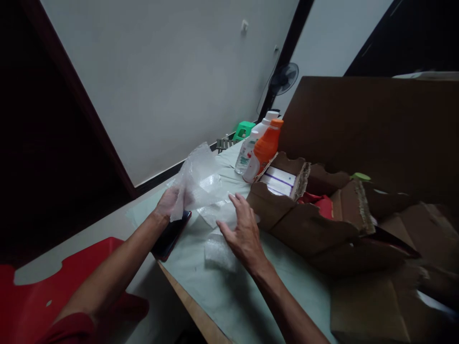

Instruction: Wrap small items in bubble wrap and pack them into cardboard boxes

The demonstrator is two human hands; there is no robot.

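Observation:
My left hand [169,200] is closed on a sheet of bubble wrap [199,174], which rises above the table's left side and hides part of the fingers. More bubble wrap [219,251] lies on the pale green cloth to the right of it. My right hand [242,229] hovers over those lying pieces with its thumb and fingers spread; whether a fingertip touches the plastic I cannot tell. Beneath my left wrist a dark phone [172,236] with a red edge rests near the table's edge.
Right of my hands stands a cut cardboard box [304,224] with white packs [278,180] and red material inside. Behind are an orange bottle [267,143], a clear bottle [245,155] and a white one. A red stool [96,253] stands lower left; a fan [287,79] is farther back.

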